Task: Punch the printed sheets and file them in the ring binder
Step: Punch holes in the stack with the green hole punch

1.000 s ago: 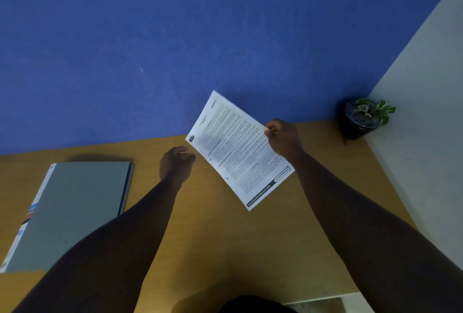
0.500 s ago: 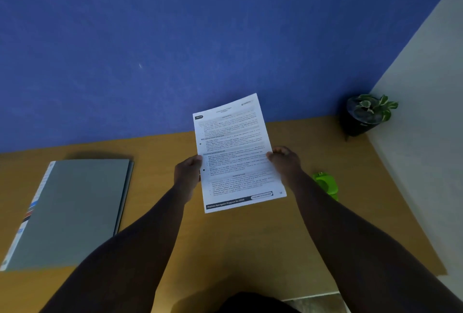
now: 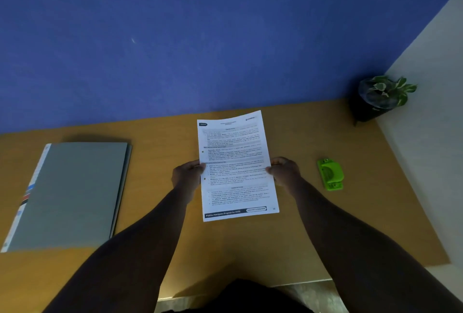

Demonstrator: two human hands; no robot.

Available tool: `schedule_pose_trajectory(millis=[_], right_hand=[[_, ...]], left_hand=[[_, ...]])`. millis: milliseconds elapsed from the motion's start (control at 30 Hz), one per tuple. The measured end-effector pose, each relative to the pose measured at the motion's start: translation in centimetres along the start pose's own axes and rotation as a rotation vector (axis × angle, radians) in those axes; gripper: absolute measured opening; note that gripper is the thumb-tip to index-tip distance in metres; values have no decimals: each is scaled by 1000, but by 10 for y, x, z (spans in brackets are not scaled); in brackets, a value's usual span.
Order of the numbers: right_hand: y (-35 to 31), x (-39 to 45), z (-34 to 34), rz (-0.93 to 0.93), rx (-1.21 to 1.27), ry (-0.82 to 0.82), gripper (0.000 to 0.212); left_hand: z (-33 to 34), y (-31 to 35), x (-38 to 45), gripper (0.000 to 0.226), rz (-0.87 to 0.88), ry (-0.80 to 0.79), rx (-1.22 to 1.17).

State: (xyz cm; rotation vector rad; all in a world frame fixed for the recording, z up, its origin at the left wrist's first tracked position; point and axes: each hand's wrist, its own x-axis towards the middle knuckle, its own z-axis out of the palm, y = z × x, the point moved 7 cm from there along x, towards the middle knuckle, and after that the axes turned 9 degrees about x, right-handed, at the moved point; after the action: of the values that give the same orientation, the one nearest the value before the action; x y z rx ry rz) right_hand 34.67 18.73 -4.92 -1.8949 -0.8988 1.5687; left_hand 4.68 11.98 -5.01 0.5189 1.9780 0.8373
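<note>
Holding the printed sheets [image 3: 236, 165] by their two long edges, you have your left hand [image 3: 187, 178] pinching the left margin and your right hand [image 3: 284, 172] pinching the right, each grip closed on the paper about halfway down. The sheets hang above the surface [image 3: 288, 237], with the green hole punch [image 3: 330, 174] just to their right and the grey ring binder [image 3: 70, 192] lying shut well to their left. Expect the paper to be light, limp and easily creased, so keep both margins supported and square the stack before feeding its left edge into the punch. How many sheets you hold cannot be told, nor whether that margin is already punched. Your fingertips behind the paper are hidden, and the potted plant [image 3: 383, 95] beyond the punch sits in deep shadow.
</note>
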Motion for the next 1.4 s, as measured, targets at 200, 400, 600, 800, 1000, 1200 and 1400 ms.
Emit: schedule_pose_trajectory(millis=[200,400,600,800,1000,1200,1400], right_hand=[[18,4,4,38,-107,2,17],[20,7,3,7,-242,30,15],[23,9,1,1,-299,55,18],[25,9,0,-34,-368,79,22],[30,9,2,-46,-419,60,24],[30,3,-1,-26,-461,102,34],[32,-9,2,-26,-527,115,32]], left_hand=[[3,-16,-1,23,-28,77,55],[9,-26,1,21,-61,91,94],[13,-39,5,17,-115,86,73],[12,-51,8,21,-133,103,92],[10,-49,3,21,-130,128,121],[5,-51,1,13,-155,114,120],[1,-51,-1,14,-109,61,178]])
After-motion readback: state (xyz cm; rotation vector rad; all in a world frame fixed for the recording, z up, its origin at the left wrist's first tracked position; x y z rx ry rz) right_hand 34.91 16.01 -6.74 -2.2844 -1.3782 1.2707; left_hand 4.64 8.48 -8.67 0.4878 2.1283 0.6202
